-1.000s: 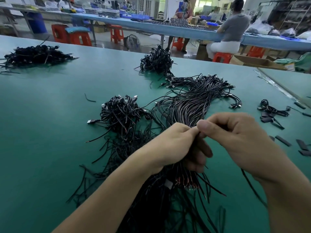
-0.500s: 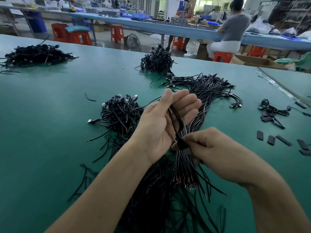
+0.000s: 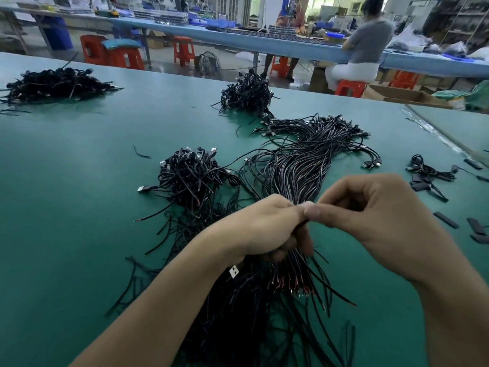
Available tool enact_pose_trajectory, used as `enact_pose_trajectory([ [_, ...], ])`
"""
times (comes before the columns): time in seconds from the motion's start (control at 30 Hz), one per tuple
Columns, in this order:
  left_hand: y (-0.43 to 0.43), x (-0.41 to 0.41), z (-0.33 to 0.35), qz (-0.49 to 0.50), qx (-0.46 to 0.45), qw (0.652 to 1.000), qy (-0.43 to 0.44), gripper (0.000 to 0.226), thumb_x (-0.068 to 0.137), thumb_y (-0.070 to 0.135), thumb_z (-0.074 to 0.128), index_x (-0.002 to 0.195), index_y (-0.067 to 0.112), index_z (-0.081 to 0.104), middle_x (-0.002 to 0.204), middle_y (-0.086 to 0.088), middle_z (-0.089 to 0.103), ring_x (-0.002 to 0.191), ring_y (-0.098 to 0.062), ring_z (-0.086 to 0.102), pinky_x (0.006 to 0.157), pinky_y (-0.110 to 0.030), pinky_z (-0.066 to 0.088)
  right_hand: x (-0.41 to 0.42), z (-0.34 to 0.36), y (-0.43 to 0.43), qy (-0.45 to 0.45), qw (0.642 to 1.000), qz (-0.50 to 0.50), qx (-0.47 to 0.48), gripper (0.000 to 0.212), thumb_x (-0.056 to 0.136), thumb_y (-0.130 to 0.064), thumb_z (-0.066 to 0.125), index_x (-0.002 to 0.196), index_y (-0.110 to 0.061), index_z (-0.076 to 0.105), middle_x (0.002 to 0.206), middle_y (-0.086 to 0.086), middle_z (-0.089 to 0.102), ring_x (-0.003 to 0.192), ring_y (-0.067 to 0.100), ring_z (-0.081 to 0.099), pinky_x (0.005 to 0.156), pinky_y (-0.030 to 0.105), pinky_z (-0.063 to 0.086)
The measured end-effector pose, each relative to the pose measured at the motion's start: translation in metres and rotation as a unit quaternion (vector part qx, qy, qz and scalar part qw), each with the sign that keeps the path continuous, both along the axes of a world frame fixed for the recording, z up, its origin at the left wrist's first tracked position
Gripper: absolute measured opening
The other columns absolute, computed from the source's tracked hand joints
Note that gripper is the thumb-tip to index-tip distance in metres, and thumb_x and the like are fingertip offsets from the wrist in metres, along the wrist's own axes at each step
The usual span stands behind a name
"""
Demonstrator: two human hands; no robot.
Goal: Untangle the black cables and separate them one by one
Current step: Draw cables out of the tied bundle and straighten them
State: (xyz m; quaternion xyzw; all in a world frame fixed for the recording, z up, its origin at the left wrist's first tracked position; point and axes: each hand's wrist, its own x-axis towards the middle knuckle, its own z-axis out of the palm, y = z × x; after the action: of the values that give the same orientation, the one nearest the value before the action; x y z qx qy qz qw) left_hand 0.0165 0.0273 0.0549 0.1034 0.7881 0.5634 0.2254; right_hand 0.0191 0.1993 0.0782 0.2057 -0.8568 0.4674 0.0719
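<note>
1. The bundle [image 3: 296, 170] of black cables lies on the counter [image 3: 79, 186] and fans out away from the person. Its bare ends point toward the person.
2. The left hand [image 3: 259, 226] grips the bundle's neck, with its fingers curled right round it.
3. The right hand [image 3: 370, 213] meets it there. Thumb and forefinger pinch the bundle's top edge, but which strand they hold is hidden.
4. A tangled clump [image 3: 190, 176] sits left of the bundle, a heap [image 3: 247, 92] lies beyond it, and black strips [image 3: 447, 219] lie to its right.
</note>
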Motion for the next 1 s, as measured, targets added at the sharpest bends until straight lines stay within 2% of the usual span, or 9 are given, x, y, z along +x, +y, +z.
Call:
enact_pose_trajectory([
  [0.1,-0.009,-0.001,0.006,-0.014,0.115,0.992,-0.043,0.062,0.104,0.051,0.035,0.050,0.021,0.044,0.043,0.008,0.026,0.032,-0.005,0.024,0.034,-0.014,0.017,-0.004,-0.003,-0.005,-0.048,0.989,0.003,-0.143,0.030,0.056,-0.042,0.078,0.069,-0.015,0.071,0.060,0.002,0.067,0.052,0.008,0.058,0.048,0.017,0.047],
  [0.23,-0.015,-0.001,0.010,-0.064,0.220,0.970,-0.085,0.058,0.097,0.054,0.039,0.046,0.026,0.035,0.041,0.011,0.024,0.031,-0.002,0.023,0.033,-0.015,0.017,-0.003,-0.007,-0.009,-0.167,0.950,0.100,-0.245,0.020,0.062,-0.036,0.076,0.071,-0.019,0.069,0.076,0.014,0.066,0.074,0.024,0.063,0.062,0.029,0.058],
  [0.33,-0.018,-0.002,0.009,-0.073,0.254,0.959,-0.100,0.056,0.099,0.044,0.042,0.047,0.025,0.036,0.041,0.009,0.028,0.032,-0.005,0.031,0.033,-0.014,0.023,-0.004,-0.007,-0.009,-0.170,0.951,0.136,-0.219,0.027,0.069,-0.036,0.074,0.077,-0.013,0.062,0.081,0.017,0.062,0.078,0.025,0.057,0.075,0.032,0.055],
  [0.47,-0.014,-0.002,0.008,-0.035,0.249,0.960,-0.125,0.056,0.098,0.044,0.046,0.046,0.024,0.037,0.040,0.006,0.032,0.036,-0.008,0.042,0.034,-0.015,0.031,-0.005,-0.008,-0.008,-0.142,0.969,0.119,-0.162,0.026,0.071,-0.036,0.069,0.078,-0.013,0.059,0.072,0.018,0.057,0.070,0.017,0.055,0.062,0.024,0.052],
  [0.57,-0.007,-0.005,0.001,0.037,0.197,0.976,-0.082,0.059,0.102,0.043,0.046,0.047,0.024,0.039,0.043,0.004,0.036,0.042,-0.010,0.048,0.039,-0.016,0.035,-0.008,-0.012,-0.007,-0.117,0.983,0.084,-0.118,0.020,0.073,-0.034,0.069,0.077,-0.016,0.061,0.065,0.011,0.060,0.062,0.012,0.056,0.055,0.022,0.051],
  [0.7,0.000,-0.008,-0.007,0.096,0.189,0.976,-0.057,0.064,0.102,0.047,0.049,0.043,0.021,0.050,0.057,-0.001,0.049,0.054,-0.012,0.056,0.055,-0.024,0.048,-0.012,-0.020,-0.013,-0.054,0.993,0.036,-0.096,0.018,0.088,-0.016,0.070,0.075,-0.018,0.058,0.062,0.008,0.063,0.056,0.010,0.057,0.053,0.026,0.047],
  [0.77,0.000,-0.007,-0.003,0.096,0.258,0.954,-0.119,0.053,0.101,0.050,0.050,0.066,0.016,0.069,0.066,-0.003,0.059,0.061,-0.016,0.065,0.063,-0.037,0.058,-0.012,-0.021,-0.020,-0.005,0.995,0.005,-0.103,0.019,0.089,-0.017,0.070,0.076,-0.022,0.058,0.064,0.000,0.067,0.056,0.007,0.060,0.055,0.024,0.047],
  [0.83,-0.001,-0.007,0.000,0.079,0.296,0.935,-0.179,0.049,0.099,0.056,0.046,0.099,0.012,0.068,0.073,-0.002,0.064,0.069,-0.021,0.072,0.057,-0.042,0.060,-0.009,-0.020,-0.029,0.034,0.994,-0.026,-0.100,0.013,0.085,-0.028,0.068,0.078,-0.027,0.058,0.067,-0.007,0.067,0.058,0.005,0.061,0.052,0.021,0.047],
  [1.0,-0.007,-0.007,0.001,0.043,0.212,0.961,-0.172,0.062,0.097,0.070,0.028,0.106,0.014,0.052,0.071,-0.011,0.070,0.043,-0.019,0.062,0.030,-0.011,0.029,-0.004,-0.020,-0.037,0.091,0.989,-0.051,-0.101,0.018,0.090,-0.023,0.069,0.078,-0.027,0.056,0.072,-0.006,0.064,0.053,0.009,0.058,0.044,0.025,0.046],
])
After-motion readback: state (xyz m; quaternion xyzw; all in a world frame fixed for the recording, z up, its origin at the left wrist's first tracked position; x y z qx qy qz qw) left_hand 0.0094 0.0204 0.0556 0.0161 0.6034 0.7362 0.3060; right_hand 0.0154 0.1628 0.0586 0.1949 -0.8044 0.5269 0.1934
